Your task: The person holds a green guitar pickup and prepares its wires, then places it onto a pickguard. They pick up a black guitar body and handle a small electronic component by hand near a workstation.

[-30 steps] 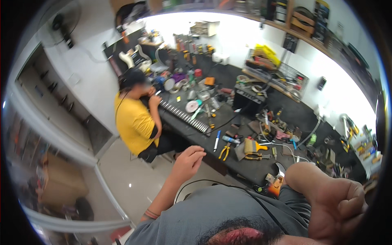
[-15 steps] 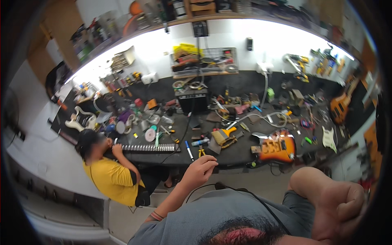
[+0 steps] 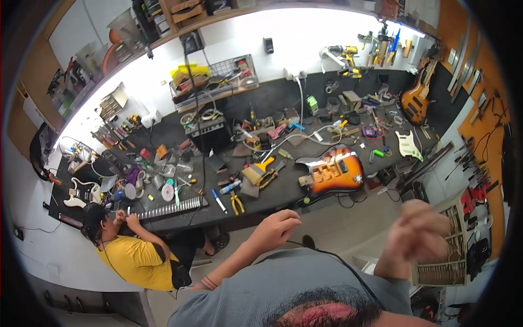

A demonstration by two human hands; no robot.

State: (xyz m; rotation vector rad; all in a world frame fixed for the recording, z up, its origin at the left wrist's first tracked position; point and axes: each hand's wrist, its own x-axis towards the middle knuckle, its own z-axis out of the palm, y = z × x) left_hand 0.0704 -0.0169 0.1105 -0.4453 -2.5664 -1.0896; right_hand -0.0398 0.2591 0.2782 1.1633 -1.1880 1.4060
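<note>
My left hand (image 3: 279,228) hovers in front of the bench edge, fingers curled in and pressed together, with nothing seen in them. On the bench beyond it lie pliers with yellow handles (image 3: 236,204) and a blue-and-white marker (image 3: 219,200). My right hand (image 3: 417,231) is raised at the right, away from the bench; motion smears its fingers, so their grip is unclear. Nearest on the bench between the hands is a sunburst electric guitar body (image 3: 332,173), lying flat without a neck. It touches neither hand.
At the left a person in a yellow shirt (image 3: 136,261) works by a slotted metal strip (image 3: 173,208). A brush (image 3: 258,171), a white pickguard (image 3: 407,145) and a small amplifier (image 3: 206,134) sit on the cluttered bench (image 3: 278,203). A black cable (image 3: 204,180) hangs across it.
My view has swung to the right, so the bench has shifted left in it. My right hand has moved up and inward from the lower right; my left hand stays similarly curled.
</note>
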